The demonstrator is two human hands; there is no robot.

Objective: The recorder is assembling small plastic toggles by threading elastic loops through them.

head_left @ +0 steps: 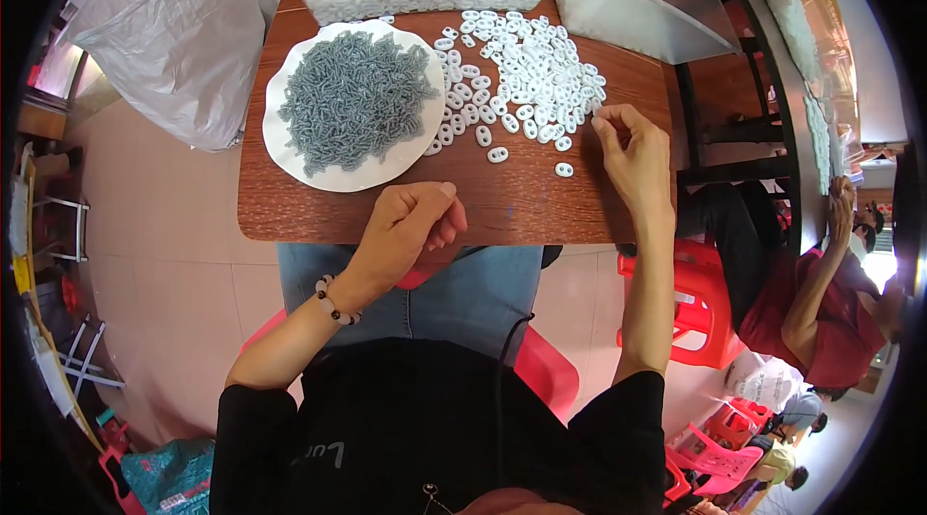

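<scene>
Pieces [546, 71], white and two-holed, heaped on table [570, 216] at two o'clock from its middle, thinning nearward, likely for easy reach. Right hand [638, 163] at three, thumb and forefinger nearly meeting by the heap; hold on a piece impossible to tell. Left hand [409, 218] at seven, half curled, contents hidden. Plate [274, 119] at nine, probably keeping grey beads [357, 100] separate.

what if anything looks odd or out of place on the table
Little stands out: one white, oval, two-holed piece lies alone on the brown wood-grained table, apart from the loose heap of similar pieces.
</scene>
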